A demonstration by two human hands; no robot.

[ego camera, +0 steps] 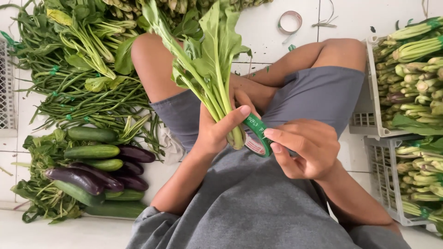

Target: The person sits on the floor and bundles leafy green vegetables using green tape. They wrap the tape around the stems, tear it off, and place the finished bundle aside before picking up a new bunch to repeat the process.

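Note:
My left hand (220, 130) grips the stalks of a bunch of leafy greens (207, 60), which stands upright over my lap with its leaves fanned toward the top of the view. My right hand (304, 147) holds a roll of green tape (256, 135) pressed against the base of the stalks, thumb and forefinger on its rim. A green strip of tape runs from the roll to the stalks under my left thumb. I sit with my knees apart in grey shorts and a grey shirt.
On the tiled floor at left lie cucumbers (91, 151), dark eggplants (76, 178), long beans (78, 92) and loose leafy greens (85, 37). White crates (364, 115) at right hold several tied bundles of greens. A spent tape ring (290, 21) lies beyond my knees.

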